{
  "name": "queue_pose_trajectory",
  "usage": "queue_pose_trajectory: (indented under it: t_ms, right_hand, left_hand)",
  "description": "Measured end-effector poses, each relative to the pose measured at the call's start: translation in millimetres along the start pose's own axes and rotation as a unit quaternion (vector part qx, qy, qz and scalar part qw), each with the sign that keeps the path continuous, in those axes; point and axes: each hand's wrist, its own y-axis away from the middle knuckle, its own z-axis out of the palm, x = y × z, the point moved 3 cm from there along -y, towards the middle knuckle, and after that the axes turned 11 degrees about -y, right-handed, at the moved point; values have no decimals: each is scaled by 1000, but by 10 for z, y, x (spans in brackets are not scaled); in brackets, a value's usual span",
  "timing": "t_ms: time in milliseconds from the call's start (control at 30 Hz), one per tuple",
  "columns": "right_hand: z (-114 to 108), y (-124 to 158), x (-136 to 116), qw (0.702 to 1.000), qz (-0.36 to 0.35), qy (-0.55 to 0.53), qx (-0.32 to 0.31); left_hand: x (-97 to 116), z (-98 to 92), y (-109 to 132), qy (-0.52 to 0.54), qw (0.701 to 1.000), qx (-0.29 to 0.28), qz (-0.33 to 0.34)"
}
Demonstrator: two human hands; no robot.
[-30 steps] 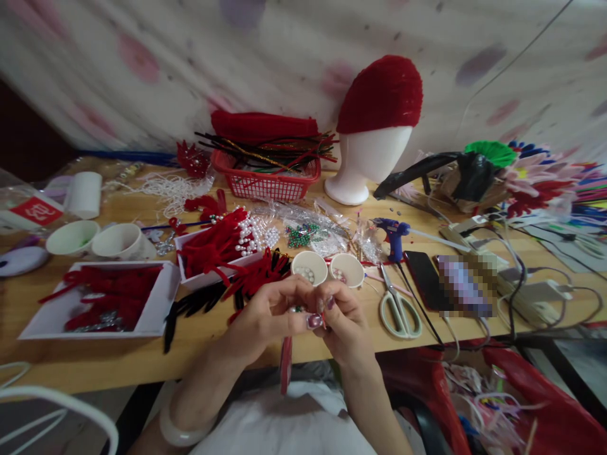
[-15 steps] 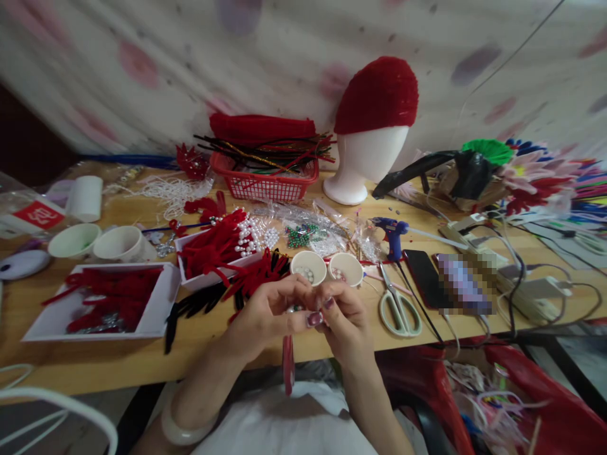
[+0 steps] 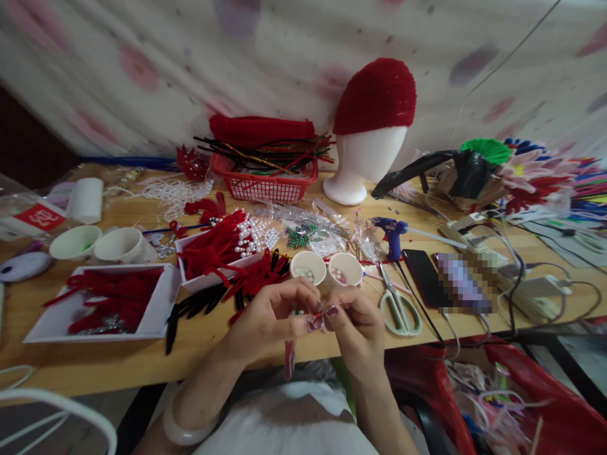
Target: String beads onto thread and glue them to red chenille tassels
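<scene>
Just in front of the two small bead cups, both of my hands meet fingertip to fingertip. My left hand [image 3: 272, 314] is closed in a pinch on a small beaded piece. Below its fingers hangs a narrow red strip [image 3: 289, 360], which looks like part of that piece. White and green beads [image 3: 298, 311] show inside the curl of the fingers. My right hand [image 3: 356, 325] pinches at the same spot; what its tips hold is too small to tell. Behind the hands stand a cup of white beads [image 3: 308, 268] and a cup of pinkish beads [image 3: 345, 270].
Scissors [image 3: 401, 309], a blue glue gun [image 3: 391, 235] and two phones [image 3: 424, 278] lie to the right. White boxes [image 3: 159, 303] of red fuzzy pieces sit left. A red basket [image 3: 270, 188] and a foam head [image 3: 365, 158] stand behind. A red-lined bin [image 3: 422, 379] is below right.
My right hand has shifted slightly right and turned a little, its fingertips still at the left ones. The hanging red strip has swung and sits slightly higher.
</scene>
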Motion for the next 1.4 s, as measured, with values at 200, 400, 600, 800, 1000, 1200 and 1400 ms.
queue_pose_trajectory:
  t_ms: [200, 400, 600, 800, 1000, 1200, 1400]
  right_hand:
    - [0, -12, -35, 999, 15, -17, -22]
    - [36, -72, -108, 998, -38, 13, -55]
    - [20, -103, -83, 993, -89, 31, -65]
    - [-3, -113, -78, 990, -110, 50, -77]
    - [1, -97, -158, 977, -162, 109, -90]
    - [24, -98, -282, 970, -148, 163, -102]
    - [13, -78, -455, 961, -118, 239, -80]
  left_hand:
    - [-2, 18, -17, 57, 996, -39, -48]
    - [40, 29, -38, 42, 998, -41, -33]
    - [87, 33, -53, 38, 998, -39, -36]
    - [195, 85, -73, 13, 999, -26, -27]
    - [132, 71, -56, -15, 1000, -5, -19]
    - [106, 25, -28, -54, 998, 16, -26]
    - [176, -4, -22, -149, 986, 68, -36]
